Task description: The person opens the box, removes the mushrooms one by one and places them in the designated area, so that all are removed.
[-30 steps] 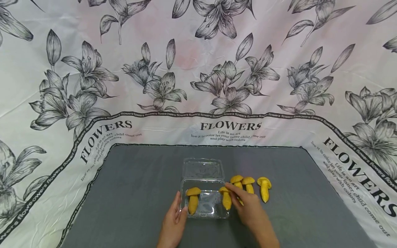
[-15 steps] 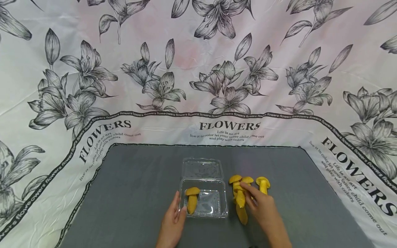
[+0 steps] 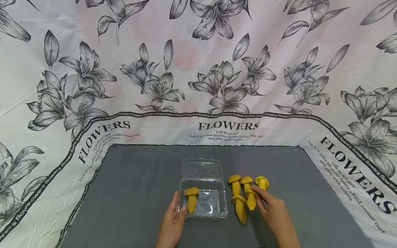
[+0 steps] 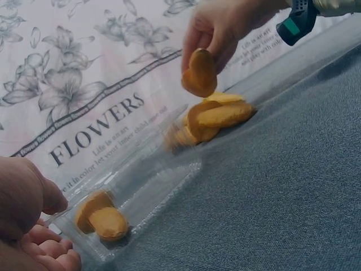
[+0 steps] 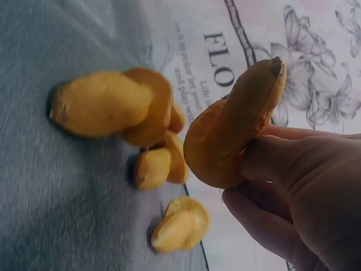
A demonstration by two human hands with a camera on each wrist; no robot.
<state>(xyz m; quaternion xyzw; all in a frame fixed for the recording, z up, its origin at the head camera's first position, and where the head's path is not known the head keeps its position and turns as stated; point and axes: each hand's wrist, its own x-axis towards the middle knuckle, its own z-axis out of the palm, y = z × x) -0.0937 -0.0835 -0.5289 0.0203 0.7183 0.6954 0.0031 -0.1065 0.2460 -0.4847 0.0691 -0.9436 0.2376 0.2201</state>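
Your right hand (image 3: pixel 273 208) pinches a mushroom (image 3: pixel 251 201) just clear of the worktop (image 3: pixel 139 193), right of the box (image 3: pixel 211 202); its cap faces the worktop's far edge, its stem tip the near edge, the long axis running between them. A second ago that hand was at the box's right rim; now it is nearer the worktop's right edge, beside four loose mushrooms (image 3: pixel 240 212). The pinched one is yellow, round-capped, thick-stemmed, dark at the tip. Your left hand (image 3: pixel 172 222), well apart, grips the box's left side.
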